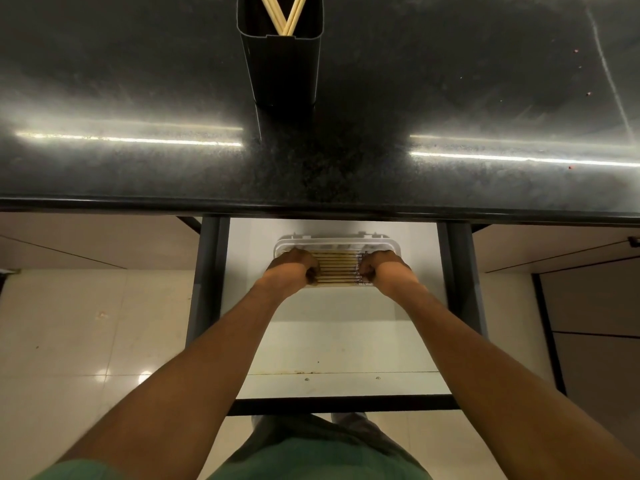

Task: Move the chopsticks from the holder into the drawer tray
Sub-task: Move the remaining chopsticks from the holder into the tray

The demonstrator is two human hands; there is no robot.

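A tall black holder [282, 67] stands on the dark countertop at the top centre, with a few pale chopsticks [285, 13] leaning inside it. Below the counter a white drawer [337, 344] is pulled out. At its back lies a white tray [337, 242] with several chopsticks [337, 268] laid side by side across it. My left hand [294, 268] rests on the left ends of these chopsticks, fingers curled. On their right ends sits my right hand [382, 270], fingers curled too. Whether either hand grips them is hidden.
The black countertop [138, 98] fills the upper half, its front edge overhanging the drawer's back. Dark metal rails [207, 278] flank the drawer on both sides. Pale floor tiles [86, 323] lie left, dark cabinet fronts [595, 323] right.
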